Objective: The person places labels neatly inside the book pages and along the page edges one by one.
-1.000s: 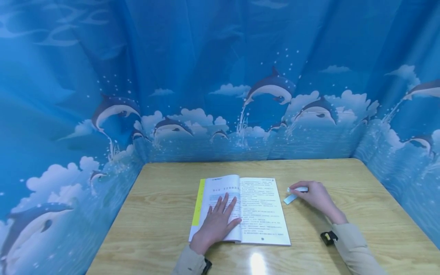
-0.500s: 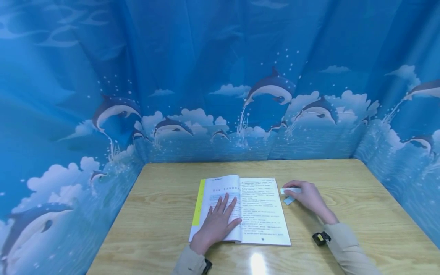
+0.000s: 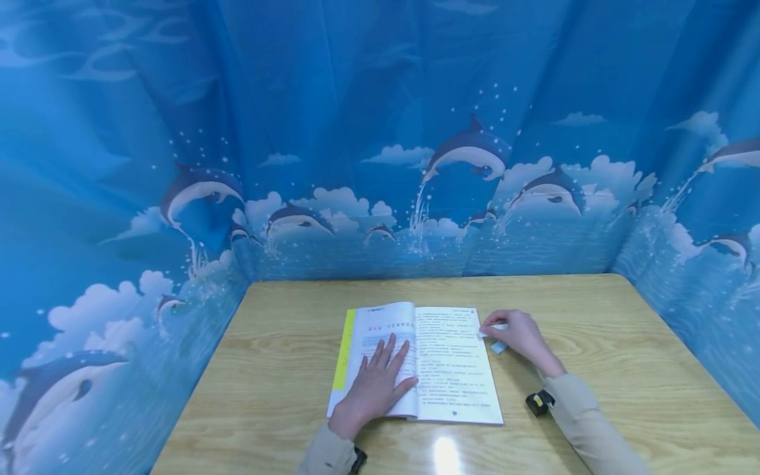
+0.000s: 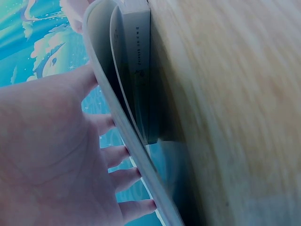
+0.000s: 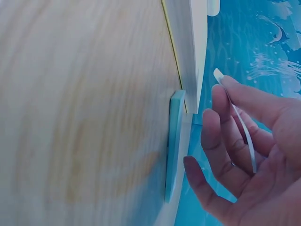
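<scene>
An open book [image 3: 454, 369] with printed pages lies on the wooden table. My left hand [image 3: 375, 388] rests flat on its left page, fingers spread; in the left wrist view the same hand [image 4: 51, 146] presses against the raised pages. Between thumb and fingertips my right hand [image 3: 524, 335] pinches a thin, pale sticky note [image 5: 247, 136] at the upper right edge of the right page. I cannot tell whether the note touches the paper. Just below that hand lies a light blue sticky note pad [image 5: 175, 146], partly hidden from the head view.
Wooden table [image 3: 285, 369] surrounds the book, and a bright reflection shows near its front edge. Behind and at both sides hangs a blue curtain [image 3: 332, 132] with dolphins. A yellow strip [image 3: 343, 349] sticks out along the book's left side.
My right hand has moved left with the sticky note, from beside the book to the right page's edge. The left hand and book have stayed still.
</scene>
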`<control>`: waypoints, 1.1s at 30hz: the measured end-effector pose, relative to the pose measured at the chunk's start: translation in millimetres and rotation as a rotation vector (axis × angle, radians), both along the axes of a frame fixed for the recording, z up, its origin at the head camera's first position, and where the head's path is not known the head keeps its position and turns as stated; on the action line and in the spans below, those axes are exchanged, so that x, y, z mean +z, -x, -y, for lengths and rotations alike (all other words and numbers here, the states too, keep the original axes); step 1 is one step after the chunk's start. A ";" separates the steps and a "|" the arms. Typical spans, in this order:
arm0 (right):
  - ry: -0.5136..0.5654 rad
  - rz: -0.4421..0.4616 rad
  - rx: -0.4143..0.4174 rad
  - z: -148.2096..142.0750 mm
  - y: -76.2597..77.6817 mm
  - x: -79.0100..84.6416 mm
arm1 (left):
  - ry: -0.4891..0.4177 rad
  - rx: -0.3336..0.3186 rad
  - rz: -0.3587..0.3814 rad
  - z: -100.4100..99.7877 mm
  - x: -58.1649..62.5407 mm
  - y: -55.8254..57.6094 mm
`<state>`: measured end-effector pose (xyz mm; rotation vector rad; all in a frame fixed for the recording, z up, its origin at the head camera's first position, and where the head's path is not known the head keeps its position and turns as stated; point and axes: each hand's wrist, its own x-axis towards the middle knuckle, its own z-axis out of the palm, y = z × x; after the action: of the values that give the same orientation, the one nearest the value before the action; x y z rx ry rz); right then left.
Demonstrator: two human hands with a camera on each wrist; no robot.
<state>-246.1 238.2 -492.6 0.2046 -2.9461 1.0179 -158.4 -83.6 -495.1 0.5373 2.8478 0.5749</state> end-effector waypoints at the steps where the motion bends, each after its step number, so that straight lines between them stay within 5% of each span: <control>1: -0.003 0.011 0.001 0.6 1.4 -0.9 | 0.000 -0.001 -0.002 0.2 -0.1 0.2; 33: -0.107 0.122 -0.058 19.1 3.2 4.0 | 0.008 0.005 -0.005 -0.5 -0.5 0.4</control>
<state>-249.2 219.0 -488.6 0.0601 -3.0982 0.8982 -158.8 -83.1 -495.7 0.5317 2.8557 0.5630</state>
